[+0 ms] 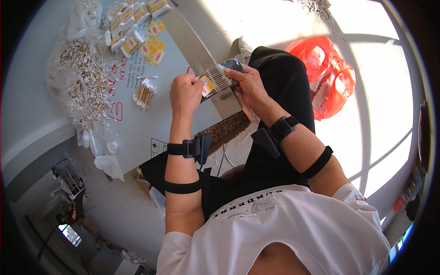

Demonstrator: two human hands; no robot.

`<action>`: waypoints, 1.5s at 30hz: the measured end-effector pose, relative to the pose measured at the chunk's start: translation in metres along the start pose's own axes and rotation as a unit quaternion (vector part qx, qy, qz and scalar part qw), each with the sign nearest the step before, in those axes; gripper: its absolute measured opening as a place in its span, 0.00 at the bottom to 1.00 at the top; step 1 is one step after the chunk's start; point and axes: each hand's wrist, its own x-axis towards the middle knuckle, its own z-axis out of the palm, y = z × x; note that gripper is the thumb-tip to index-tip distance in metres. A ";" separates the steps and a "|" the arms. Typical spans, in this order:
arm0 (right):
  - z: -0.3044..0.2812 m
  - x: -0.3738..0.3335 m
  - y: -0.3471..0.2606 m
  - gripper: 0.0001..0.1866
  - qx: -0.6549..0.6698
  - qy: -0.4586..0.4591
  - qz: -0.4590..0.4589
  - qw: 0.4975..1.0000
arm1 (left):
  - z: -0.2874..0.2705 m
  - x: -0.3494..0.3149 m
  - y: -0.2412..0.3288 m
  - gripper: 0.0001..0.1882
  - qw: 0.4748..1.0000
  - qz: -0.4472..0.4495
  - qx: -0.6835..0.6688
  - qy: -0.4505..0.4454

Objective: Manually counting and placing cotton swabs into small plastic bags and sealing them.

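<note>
Packet of cotton swabs (220, 79) with a yellow card (207, 86), held above the grey table (183, 114) at its right-hand edge. The left hand (184, 94), fingers curled, pinches the card end; the right hand (252, 88) grips the opposite end, thumb uppermost. Probably light, with slippery film and bendable sticks; best held flat by both ends, without crushing the cotton tips

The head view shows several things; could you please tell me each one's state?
Swab pack, swabs inside; sealing unclear.
Left hand, grip closed on the pack's left end.
Right hand, grip closed on the pack's right end.
Small swab bundle, loose.
Large swab pile, heaped.
Other packs, piled together.
Yellow cards, overlapping.
Red bag, contents inside.
</note>
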 end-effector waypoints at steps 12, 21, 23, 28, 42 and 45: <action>0.000 0.002 0.001 0.03 -0.006 -0.008 -0.014 1.000 | 0.008 0.001 0.017 0.17 0.997 0.076 -0.004 0.011; 0.001 0.001 0.001 0.03 -0.016 0.005 -0.011 1.000 | 0.017 -0.031 0.001 0.22 0.979 0.160 0.070 0.104; 0.000 0.002 0.002 0.03 -0.001 0.011 -0.009 1.000 | 0.019 -0.045 -0.005 0.34 0.939 0.234 0.201 0.149; -0.005 0.008 0.009 0.04 -0.037 -0.001 -0.027 0.999 | 0.046 -0.062 -0.018 0.44 0.941 0.179 0.261 0.121; 0.001 -0.005 0.011 0.05 -0.033 -0.003 -0.065 0.997 | 0.057 -0.069 -0.014 0.47 0.946 0.126 0.266 0.139; -0.007 0.001 0.013 0.04 -0.028 0.013 -0.043 0.999 | 0.057 -0.069 -0.015 0.47 0.948 0.132 0.256 0.137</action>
